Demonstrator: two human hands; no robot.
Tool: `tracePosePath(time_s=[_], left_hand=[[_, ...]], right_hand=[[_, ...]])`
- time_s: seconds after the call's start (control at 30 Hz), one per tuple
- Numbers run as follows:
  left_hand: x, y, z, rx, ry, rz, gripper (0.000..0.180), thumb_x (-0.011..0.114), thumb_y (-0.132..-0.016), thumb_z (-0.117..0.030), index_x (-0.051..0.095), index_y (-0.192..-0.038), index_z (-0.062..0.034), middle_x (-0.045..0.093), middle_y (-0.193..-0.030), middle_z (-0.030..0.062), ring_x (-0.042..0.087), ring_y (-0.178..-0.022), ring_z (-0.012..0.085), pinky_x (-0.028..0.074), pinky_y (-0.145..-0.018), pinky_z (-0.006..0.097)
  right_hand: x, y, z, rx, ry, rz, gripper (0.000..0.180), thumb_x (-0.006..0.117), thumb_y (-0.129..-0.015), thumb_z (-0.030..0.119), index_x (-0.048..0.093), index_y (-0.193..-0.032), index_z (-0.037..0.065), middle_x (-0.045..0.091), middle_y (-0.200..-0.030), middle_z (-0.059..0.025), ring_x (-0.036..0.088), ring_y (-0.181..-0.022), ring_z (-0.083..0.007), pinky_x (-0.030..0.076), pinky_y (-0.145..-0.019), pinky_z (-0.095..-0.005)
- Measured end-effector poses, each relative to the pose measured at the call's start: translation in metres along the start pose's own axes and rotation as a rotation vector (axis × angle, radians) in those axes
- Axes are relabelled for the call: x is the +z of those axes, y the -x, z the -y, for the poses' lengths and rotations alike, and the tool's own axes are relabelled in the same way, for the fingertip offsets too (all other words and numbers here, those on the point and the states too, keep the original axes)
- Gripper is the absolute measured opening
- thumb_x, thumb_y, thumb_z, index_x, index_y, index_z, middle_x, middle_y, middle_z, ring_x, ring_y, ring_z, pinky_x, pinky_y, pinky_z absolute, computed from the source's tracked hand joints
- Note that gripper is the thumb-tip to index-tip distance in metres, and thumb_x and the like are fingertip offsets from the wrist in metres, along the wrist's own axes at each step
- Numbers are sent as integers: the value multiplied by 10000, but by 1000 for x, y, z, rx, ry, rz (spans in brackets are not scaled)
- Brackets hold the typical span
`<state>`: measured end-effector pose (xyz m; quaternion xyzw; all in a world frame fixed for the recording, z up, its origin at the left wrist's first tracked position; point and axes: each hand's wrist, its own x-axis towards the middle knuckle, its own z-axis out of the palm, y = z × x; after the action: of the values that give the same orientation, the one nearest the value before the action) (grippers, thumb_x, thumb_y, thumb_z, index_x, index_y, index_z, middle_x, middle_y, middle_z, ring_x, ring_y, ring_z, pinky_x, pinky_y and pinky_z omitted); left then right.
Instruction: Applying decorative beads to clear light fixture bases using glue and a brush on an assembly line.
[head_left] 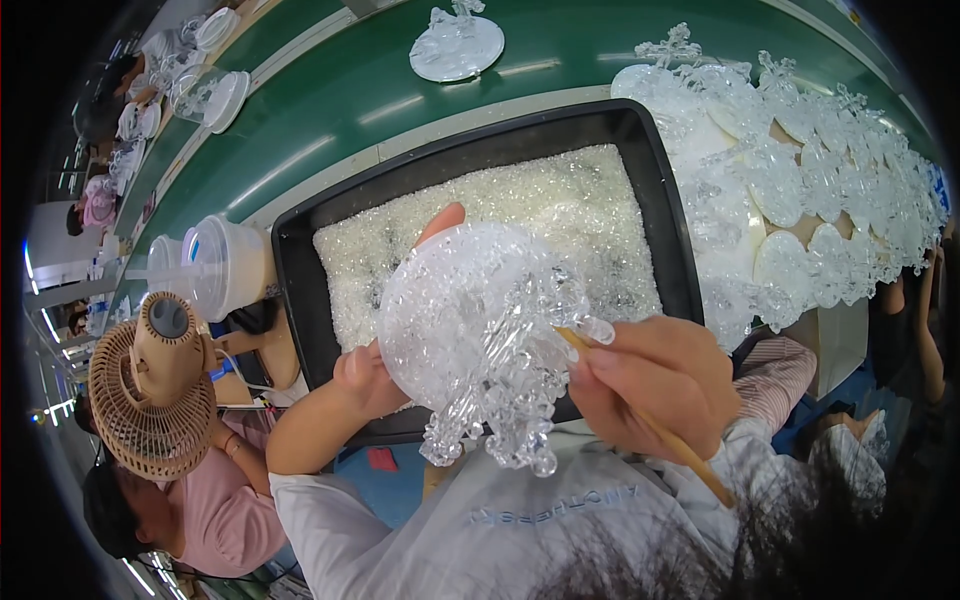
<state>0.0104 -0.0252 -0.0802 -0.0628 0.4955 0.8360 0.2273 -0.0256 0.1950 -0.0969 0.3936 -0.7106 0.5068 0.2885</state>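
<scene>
My left hand [368,378] grips the rim of a round white disc with clear plastic figures on it, a sparkly ornament [450,290]. Its thumb shows past the far edge, and the other fingers are partly hidden behind the disc. The ornament is tilted, its clear branching parts pointing toward me. In a pinch, my right hand [665,390] has a thin wooden-handled brush or stick [700,472], its tip touching or very close to the clear figures. Below both hands lies a black tray [684,250] of glittering clear granules [590,185].
Many similar ornaments [800,190] crowd the right side of the green table [340,120]. One more ornament [457,50] sits at the far side. Left of the tray stand clear plastic tubs [228,268] and a beige fan [150,400]. A person in pink [225,500] sits at left.
</scene>
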Motion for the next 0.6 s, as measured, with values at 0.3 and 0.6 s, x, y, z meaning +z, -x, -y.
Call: tracePosePath(time_s=[0.3, 0.6], left_hand=[[-8, -1, 4, 76, 56, 13, 1335, 698, -643, -753, -14, -1576, -116, 240, -1575, 149, 313, -1437, 317, 266, -1177, 478], [-29, -3, 7, 115, 62, 27, 1293, 691, -699, -724, 9, -1571, -55, 260, -1575, 142, 327, -1431, 300, 282, -1167, 457]], right_hand=[[-1, 6, -1, -34, -133, -130, 286, 775, -717, -27, 594, -939, -20, 664, -699, -174, 585, -464, -186, 424, -388, -259], [-3, 6, -3, -53, -210, -83, 311, 772, -699, -18, 576, -940, -10, 679, -729, -179, 576, -446, -168, 418, -367, -264]])
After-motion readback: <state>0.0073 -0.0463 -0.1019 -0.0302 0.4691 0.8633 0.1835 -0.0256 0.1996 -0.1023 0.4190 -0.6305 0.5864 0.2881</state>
